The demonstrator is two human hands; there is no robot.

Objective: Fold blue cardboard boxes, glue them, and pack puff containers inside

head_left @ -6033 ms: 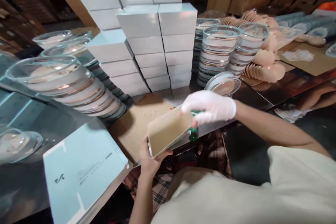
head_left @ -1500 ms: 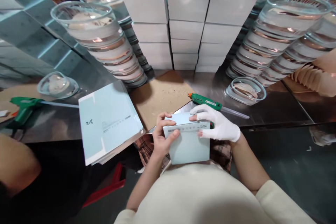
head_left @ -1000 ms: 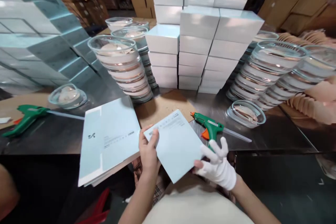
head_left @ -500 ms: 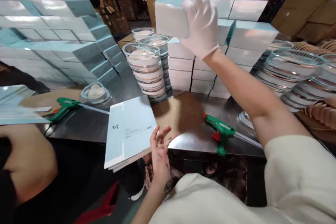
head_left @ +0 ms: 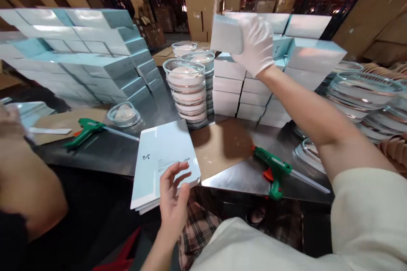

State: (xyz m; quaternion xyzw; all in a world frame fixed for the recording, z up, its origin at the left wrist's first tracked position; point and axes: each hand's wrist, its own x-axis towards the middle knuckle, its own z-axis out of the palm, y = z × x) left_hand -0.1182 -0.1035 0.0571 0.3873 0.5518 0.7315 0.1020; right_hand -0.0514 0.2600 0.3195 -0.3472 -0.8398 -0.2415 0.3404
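Observation:
My right hand (head_left: 256,43), in a white glove, is raised and grips a pale blue box (head_left: 226,34) just above the stack of pale blue boxes (head_left: 248,89) at the back of the steel table (head_left: 241,175). My bare left hand (head_left: 173,201) hovers with fingers spread over the near edge of a pile of flat pale blue box sheets (head_left: 160,161); it holds nothing. A green glue gun (head_left: 275,171) lies on the table to the right of a brown board (head_left: 222,146).
Stacked clear round containers (head_left: 188,91) stand left of the boxes, more (head_left: 362,93) at right. A large block of pale blue boxes (head_left: 79,55) fills the left. A second green glue gun (head_left: 85,130) and a single clear container (head_left: 124,114) lie there. Another person's arm (head_left: 28,186) is at lower left.
My right hand has carried the box further out over the stack. My left hand has moved onto the edge of the flat sheets. Earlier, both hands held the box near my body.

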